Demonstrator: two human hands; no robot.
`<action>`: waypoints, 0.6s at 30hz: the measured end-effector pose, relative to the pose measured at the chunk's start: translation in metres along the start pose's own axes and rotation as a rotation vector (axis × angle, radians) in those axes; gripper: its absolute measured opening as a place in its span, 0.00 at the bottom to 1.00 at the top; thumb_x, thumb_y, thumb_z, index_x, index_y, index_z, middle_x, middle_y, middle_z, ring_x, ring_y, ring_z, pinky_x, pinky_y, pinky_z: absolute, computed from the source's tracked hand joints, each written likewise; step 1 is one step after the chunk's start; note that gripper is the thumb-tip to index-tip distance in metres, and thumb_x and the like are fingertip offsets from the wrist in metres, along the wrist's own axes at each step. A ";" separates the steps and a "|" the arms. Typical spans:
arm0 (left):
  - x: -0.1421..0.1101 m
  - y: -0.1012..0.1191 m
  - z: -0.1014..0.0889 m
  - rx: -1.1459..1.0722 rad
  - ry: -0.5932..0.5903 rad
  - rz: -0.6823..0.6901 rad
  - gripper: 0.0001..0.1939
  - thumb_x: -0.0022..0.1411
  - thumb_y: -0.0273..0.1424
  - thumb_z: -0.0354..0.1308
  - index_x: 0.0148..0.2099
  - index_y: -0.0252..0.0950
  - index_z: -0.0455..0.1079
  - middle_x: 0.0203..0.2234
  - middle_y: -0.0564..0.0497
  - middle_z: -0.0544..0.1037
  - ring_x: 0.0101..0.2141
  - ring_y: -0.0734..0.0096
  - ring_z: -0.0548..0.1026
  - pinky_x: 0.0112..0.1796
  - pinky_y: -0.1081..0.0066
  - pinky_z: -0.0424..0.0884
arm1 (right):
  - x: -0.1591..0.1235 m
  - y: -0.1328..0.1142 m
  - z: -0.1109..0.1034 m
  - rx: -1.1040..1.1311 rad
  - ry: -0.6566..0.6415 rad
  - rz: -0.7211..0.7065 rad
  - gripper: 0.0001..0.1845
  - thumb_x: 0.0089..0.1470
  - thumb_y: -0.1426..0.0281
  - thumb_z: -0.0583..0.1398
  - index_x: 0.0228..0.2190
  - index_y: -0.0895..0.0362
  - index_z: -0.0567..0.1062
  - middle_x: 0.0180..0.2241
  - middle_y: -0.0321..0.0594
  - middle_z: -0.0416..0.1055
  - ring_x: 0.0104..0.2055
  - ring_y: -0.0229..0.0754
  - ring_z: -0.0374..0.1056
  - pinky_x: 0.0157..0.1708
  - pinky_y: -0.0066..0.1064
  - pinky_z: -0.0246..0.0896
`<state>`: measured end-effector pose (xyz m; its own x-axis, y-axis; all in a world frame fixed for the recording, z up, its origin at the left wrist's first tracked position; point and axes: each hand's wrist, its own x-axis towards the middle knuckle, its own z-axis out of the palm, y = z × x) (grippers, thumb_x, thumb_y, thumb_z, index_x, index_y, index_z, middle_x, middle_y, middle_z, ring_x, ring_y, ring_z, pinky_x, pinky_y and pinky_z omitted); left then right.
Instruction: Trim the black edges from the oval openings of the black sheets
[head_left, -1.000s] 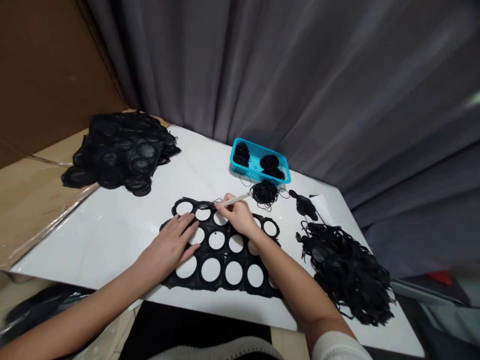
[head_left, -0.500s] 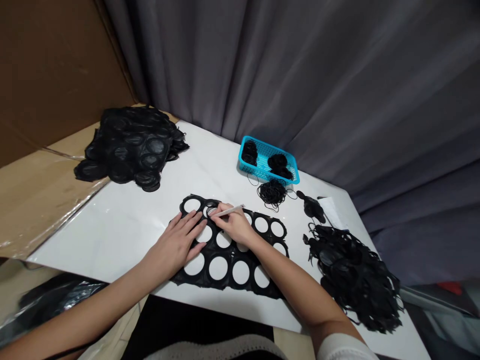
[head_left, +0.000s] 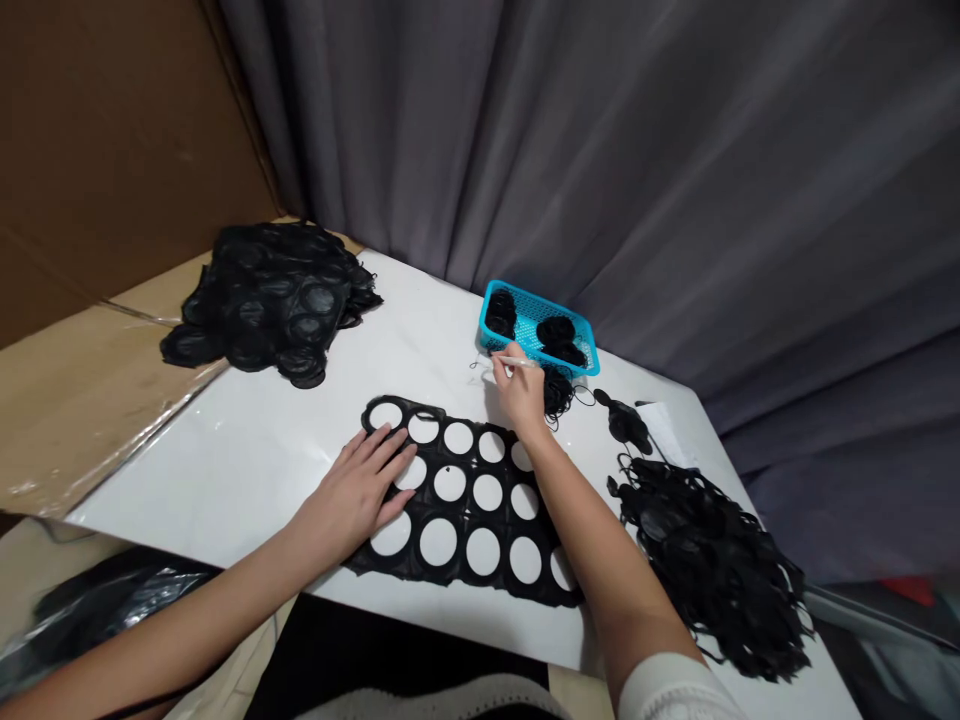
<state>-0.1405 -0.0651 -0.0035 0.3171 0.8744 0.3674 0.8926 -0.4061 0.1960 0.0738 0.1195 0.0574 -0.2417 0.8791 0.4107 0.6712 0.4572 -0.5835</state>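
Left hand [head_left: 364, 487] lies spread on perforated sheet [head_left: 466, 515], right hand [head_left: 521, 395] grips white stick [head_left: 519, 361]

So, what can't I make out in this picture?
All in the head view:
Part of the black sheet is hidden under the left hand; its right side, partly behind the right forearm.
The black ring pile near the blue basket is partly covered by the right hand.
What the white stick touches: too small to tell.
Any writing on the white paper: too small.

Rubbery-looking sheet [head_left: 464, 514], glossy tabletop [head_left: 247, 445]
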 end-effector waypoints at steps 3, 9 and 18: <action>-0.003 -0.002 -0.005 0.023 0.016 0.020 0.24 0.73 0.43 0.49 0.63 0.35 0.68 0.62 0.41 0.71 0.64 0.48 0.64 0.62 0.47 0.60 | 0.005 -0.010 0.006 0.185 -0.096 0.054 0.10 0.59 0.66 0.57 0.26 0.54 0.68 0.28 0.37 0.74 0.31 0.43 0.68 0.35 0.32 0.60; -0.017 -0.010 -0.011 0.043 0.057 -0.055 0.24 0.74 0.42 0.47 0.61 0.31 0.69 0.60 0.35 0.72 0.61 0.51 0.70 0.64 0.48 0.59 | -0.036 -0.050 0.049 0.416 -0.469 -0.026 0.10 0.59 0.64 0.59 0.27 0.53 0.71 0.30 0.33 0.76 0.33 0.40 0.71 0.36 0.28 0.62; -0.021 -0.009 -0.011 0.018 0.034 -0.069 0.25 0.75 0.41 0.47 0.63 0.31 0.67 0.60 0.37 0.72 0.62 0.51 0.68 0.63 0.49 0.61 | -0.053 -0.060 0.063 0.477 -0.568 -0.100 0.06 0.60 0.69 0.61 0.30 0.53 0.73 0.35 0.35 0.78 0.40 0.41 0.73 0.43 0.30 0.64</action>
<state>-0.1583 -0.0827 -0.0030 0.2435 0.8904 0.3845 0.9177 -0.3398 0.2057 0.0023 0.0539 0.0269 -0.6969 0.7056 0.1283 0.2817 0.4340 -0.8558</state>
